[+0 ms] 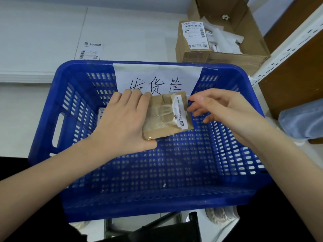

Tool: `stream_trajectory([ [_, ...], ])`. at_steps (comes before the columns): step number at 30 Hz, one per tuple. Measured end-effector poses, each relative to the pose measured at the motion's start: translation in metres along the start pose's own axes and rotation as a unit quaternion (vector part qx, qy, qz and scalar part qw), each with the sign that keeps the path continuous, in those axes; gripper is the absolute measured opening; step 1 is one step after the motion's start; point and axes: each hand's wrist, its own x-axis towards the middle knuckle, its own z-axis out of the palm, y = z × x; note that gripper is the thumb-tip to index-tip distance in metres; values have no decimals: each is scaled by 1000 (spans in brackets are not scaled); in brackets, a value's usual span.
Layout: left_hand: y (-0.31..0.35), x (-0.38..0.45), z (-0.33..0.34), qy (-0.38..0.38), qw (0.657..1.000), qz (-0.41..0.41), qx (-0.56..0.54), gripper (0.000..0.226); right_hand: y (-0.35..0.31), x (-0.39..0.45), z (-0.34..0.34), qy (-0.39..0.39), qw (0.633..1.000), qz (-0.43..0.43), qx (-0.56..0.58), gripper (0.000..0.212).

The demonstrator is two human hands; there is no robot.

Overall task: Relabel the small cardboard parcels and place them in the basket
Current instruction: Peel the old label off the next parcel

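Above the blue plastic basket (pixel 236 154), my left hand (pixel 122 123) holds a small taped cardboard parcel (pixel 162 117), thumb under its near edge and fingers along its left side. A strip of torn white label (pixel 180 112) clings to the parcel's right side. My right hand (pixel 220 109) hovers just right of that strip, fingers loosely spread and holding nothing. Another labelled parcel (pixel 101 114) lies inside the basket at the left, mostly hidden by my left hand. A white sheet with handwriting (pixel 157 75) is taped to the basket's far wall.
A loose shipping label (pixel 90 50) lies on the white surface behind the basket. At the back right, a labelled cardboard box (pixel 192 41) stands against an open carton holding white paper scraps (pixel 225 41). A white metal shelf upright (pixel 286 44) runs along the right.
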Motion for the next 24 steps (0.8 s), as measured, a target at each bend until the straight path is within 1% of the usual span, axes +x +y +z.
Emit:
stream_trajectory([
  [3, 2, -1, 3, -14, 999, 4, 31, 89, 2, -2, 13, 34, 999, -29, -30, 54],
  [4, 3, -1, 4, -18, 999, 6, 39, 90, 3, -2, 18, 44, 997, -35, -47, 54],
  [6, 3, -1, 6, -22, 998, 10, 50, 91, 10, -1, 26, 38, 995, -33, -86, 51],
  [8, 3, -1, 8, -27, 998, 13, 62, 93, 17, 1, 30, 21, 994, -17, -109, 44],
  [11, 2, -2, 9, -36, 997, 12, 73, 96, 22, 3, 32, 14, 993, -13, -116, 27],
  [13, 3, -2, 9, -37, 997, 13, 71, 98, 23, 3, 33, 4, 994, -15, -107, 21],
  [17, 4, -2, 7, -36, 997, 19, 65, 97, 28, 6, 34, 7, 995, 8, -97, 19],
  [21, 3, -1, 7, -41, 997, 13, 61, 95, 29, 9, 30, 19, 998, 25, -50, 11],
  [24, 2, 0, 4, -36, 998, 11, 51, 93, 29, 12, 24, 38, 998, 39, -11, 12],
])
